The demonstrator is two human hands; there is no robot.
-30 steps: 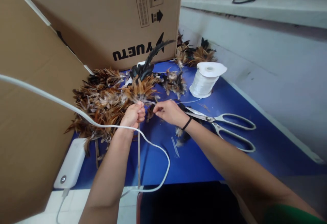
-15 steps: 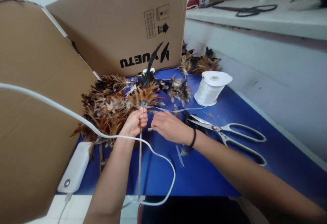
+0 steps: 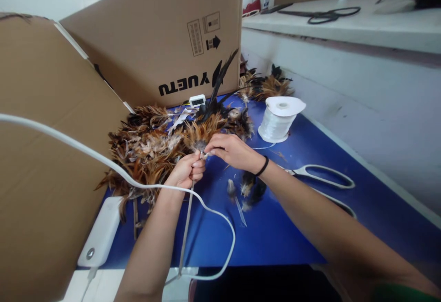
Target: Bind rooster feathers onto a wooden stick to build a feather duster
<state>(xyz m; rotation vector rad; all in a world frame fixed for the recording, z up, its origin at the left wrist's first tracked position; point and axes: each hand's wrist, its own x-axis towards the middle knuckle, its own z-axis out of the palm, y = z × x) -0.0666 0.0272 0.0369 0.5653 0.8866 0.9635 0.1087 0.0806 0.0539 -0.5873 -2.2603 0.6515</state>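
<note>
My left hand [image 3: 189,169] is closed around the thin stick [image 3: 186,228] of a feather duster [image 3: 203,131], just under its brown and black feathers. The stick slants down towards the table's near edge. Fingers of my right hand [image 3: 234,151] pinch at the base of those feathers, against the left thumb; what lies between them is too small to make out. A pale ribbon [image 3: 263,147] runs from a white spool [image 3: 278,125] and passes out of sight behind the right hand. Silver scissors [image 3: 322,176] lie partly under my right forearm.
Heaped brown feathers [image 3: 143,155] lie to the left, beside a white power bank [image 3: 100,233]. A white cable [image 3: 86,148] loops across in front. Cardboard boxes [image 3: 144,35] stand behind. Loose dark feathers [image 3: 253,189] are on the blue table [image 3: 268,242]. Dark scissors [image 3: 322,16] rest on a ledge.
My right hand has moved up and left, from beside the stick to the feather base at my left thumb. The feather duster's top has tilted to the right.
</note>
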